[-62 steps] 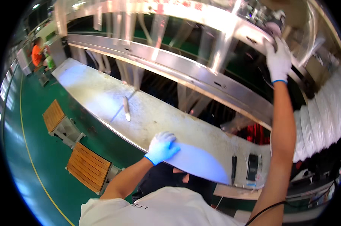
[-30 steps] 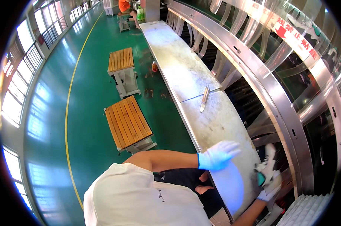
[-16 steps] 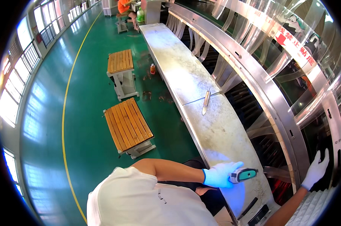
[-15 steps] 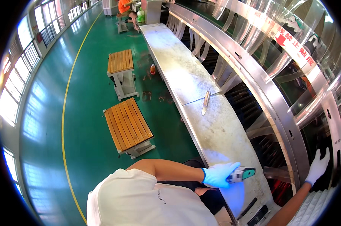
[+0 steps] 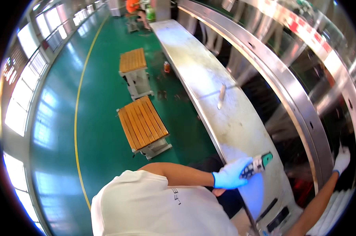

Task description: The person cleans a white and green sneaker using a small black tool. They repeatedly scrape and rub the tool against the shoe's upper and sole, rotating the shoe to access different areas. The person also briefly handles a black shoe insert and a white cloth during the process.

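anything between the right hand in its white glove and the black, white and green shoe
Yes, in this view a long silver metal rail lies between the right hand and the shoe in the left hand.

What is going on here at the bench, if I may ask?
The left hand, gloved, holds a shoe over the bench; I cannot tell whether shoe and bench touch. The right hand, also gloved, is stretched out at the machine, too blurred to show whether it holds anything. A slim tool lies farther along the bench, and another person in orange is beyond its far end.
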`<action>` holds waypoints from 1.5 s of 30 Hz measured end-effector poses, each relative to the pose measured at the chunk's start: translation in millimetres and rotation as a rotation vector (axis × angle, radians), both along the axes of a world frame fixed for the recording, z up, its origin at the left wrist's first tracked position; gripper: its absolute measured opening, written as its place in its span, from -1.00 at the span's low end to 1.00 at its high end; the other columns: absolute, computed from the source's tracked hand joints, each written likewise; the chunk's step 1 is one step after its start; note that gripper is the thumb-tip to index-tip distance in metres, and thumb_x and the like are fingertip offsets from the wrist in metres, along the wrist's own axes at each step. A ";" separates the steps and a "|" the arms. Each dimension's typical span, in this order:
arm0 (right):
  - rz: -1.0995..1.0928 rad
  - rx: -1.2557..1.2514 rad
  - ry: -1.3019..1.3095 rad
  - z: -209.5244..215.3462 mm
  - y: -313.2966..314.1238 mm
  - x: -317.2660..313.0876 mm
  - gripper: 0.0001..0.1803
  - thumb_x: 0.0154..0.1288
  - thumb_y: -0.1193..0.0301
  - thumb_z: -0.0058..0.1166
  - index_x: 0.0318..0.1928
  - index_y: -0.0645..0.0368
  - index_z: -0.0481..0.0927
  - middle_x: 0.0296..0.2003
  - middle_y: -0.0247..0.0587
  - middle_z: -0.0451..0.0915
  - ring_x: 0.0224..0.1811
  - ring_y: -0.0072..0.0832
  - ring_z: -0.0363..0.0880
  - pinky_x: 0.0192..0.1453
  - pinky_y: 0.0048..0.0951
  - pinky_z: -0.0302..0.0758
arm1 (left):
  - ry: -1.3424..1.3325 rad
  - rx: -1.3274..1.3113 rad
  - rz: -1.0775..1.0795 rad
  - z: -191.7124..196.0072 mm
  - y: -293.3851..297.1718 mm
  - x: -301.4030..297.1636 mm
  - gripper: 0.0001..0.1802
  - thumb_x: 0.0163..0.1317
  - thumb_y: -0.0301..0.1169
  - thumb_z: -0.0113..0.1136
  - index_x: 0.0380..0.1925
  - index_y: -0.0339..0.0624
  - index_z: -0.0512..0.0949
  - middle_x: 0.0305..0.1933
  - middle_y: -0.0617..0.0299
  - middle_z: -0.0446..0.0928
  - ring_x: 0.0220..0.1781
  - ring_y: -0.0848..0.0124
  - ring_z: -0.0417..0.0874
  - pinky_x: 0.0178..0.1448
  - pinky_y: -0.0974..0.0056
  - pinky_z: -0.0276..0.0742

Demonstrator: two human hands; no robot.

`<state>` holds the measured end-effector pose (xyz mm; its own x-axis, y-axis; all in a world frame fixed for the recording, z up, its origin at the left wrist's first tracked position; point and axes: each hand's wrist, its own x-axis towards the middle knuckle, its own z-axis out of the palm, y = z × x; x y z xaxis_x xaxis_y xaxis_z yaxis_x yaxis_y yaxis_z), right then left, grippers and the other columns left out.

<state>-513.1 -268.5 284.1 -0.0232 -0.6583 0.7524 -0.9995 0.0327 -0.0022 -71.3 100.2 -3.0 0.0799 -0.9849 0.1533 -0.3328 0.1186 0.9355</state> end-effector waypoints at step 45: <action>0.797 0.138 -1.325 -184.3 453.5 186.4 -0.62 0.17 0.62 0.52 0.04 0.31 0.83 -0.08 -0.19 0.71 -0.02 -0.37 0.69 0.18 -0.36 0.63 | -0.119 -0.789 -0.666 98.5 -5.2 -37.0 -0.61 0.20 -0.67 0.54 -0.01 -0.14 0.66 0.32 -0.29 0.74 0.27 -0.20 0.85 0.34 -0.03 0.80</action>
<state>-326.7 185.0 99.8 -0.2222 -0.8835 0.4125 -0.0431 -0.4138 -0.9094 -108.3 95.0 95.4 -0.5016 -0.4405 0.7445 -0.0602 0.8763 0.4779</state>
